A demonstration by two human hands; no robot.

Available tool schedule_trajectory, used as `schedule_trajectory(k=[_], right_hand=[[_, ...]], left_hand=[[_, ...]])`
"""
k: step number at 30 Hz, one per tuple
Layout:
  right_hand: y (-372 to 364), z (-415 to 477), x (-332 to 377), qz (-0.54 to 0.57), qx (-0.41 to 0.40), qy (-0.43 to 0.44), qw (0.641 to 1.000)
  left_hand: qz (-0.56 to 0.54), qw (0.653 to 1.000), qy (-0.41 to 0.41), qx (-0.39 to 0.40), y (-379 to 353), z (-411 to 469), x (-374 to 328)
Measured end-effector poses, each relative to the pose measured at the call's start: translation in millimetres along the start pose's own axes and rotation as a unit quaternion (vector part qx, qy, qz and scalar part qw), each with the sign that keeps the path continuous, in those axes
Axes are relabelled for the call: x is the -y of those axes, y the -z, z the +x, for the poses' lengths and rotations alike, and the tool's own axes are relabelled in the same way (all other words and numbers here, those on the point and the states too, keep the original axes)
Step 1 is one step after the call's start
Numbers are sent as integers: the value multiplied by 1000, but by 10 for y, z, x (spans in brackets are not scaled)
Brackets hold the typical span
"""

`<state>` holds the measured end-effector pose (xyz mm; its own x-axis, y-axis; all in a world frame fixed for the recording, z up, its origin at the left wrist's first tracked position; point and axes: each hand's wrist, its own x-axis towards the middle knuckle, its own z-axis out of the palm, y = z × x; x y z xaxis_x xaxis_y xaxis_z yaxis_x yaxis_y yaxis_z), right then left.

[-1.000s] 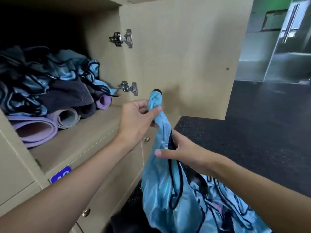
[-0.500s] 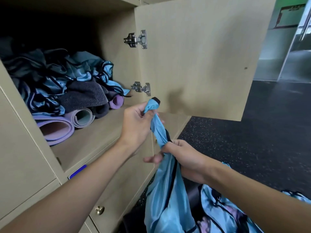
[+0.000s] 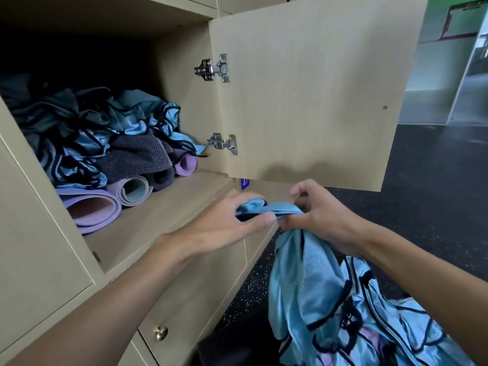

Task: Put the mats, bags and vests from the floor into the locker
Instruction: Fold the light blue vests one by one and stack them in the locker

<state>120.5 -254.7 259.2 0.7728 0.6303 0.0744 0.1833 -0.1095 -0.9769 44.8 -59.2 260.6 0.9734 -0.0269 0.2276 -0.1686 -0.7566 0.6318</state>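
You hold the blue vest [image 3: 309, 281] in both hands, just in front of the open locker [image 3: 182, 107] and a bit lower than its shelf [image 3: 158, 220]. Your left hand [image 3: 224, 228] pinches the top end of it, thumb under and fingers on top. Your right hand [image 3: 327, 220] is curled round the cloth right beside it. The rest hangs down toward the floor [image 3: 435, 220]. More blue cloth shows low on the right; I cannot tell if it is the same vest or others.

I think the job now is to bunch the vest up small and push it in. Gather the long hanging part first, so nothing drags or catches on the front of the shelf. Make one tight bundle. Lift it over the edge, not into it.

Inside, the left and back are full. A pile of blue vests [image 3: 126, 128] sits on a grey cloth [image 3: 140, 157] and rolled purple mats [image 3: 92, 210]. The bare bit of shelf at the front right looks like the best spot. Push the bundle well in, so no straps hang out.

Mind the locker door [image 3: 303, 88] just above your right hand, and the lower hinge [image 3: 223, 143]. Loose cloth could snag there and stop the door from closing.
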Motion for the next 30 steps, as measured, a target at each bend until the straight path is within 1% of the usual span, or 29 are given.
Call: schedule_trajectory(k=[1,3,6,9,12,15,18,19,20,22,24,27,28,30], right_hand=[[-8,-1,25,-1,-15,17,1000],[-53,-5,38,-20,-42,50,998],[-101,-25,29,-39,-63,89,993],[-66,-55,62,-46,-63,110,991],[-21,-103,50,-39,-35,78,996],[41,-134,5,-84,-2,26,996],[98,-172,-11,-89,11,22,996],[103,-177,-20,-77,8,27,997],[85,-191,-20,-66,2,38,997],[-7,-200,-38,-70,-25,89,993],[-120,-204,-62,-101,-56,147,982],[-213,-218,-55,-112,-73,185,974],[-214,-224,-37,-110,-84,194,971],[-195,-211,-17,-125,-117,210,962]], left_hand=[[-37,999,-8,19,-45,0,-33],[-115,993,-11,12,-130,6,-131],[-129,991,-5,-25,-232,50,-290],[-129,990,6,-64,-261,79,-365],[-103,988,-9,-113,-216,92,-363],[-121,975,-17,-187,-135,109,-344],[-74,955,-28,-286,-47,127,-282],[-69,950,-20,-303,-42,131,-266],[-96,946,-6,-309,-65,128,-282],[-171,937,26,-303,-148,121,-378],[-236,929,30,-285,-231,139,-485],[-326,926,15,-192,-279,151,-556],[-335,929,9,-159,-280,143,-556],[-308,945,-9,-109,-298,95,-571]])
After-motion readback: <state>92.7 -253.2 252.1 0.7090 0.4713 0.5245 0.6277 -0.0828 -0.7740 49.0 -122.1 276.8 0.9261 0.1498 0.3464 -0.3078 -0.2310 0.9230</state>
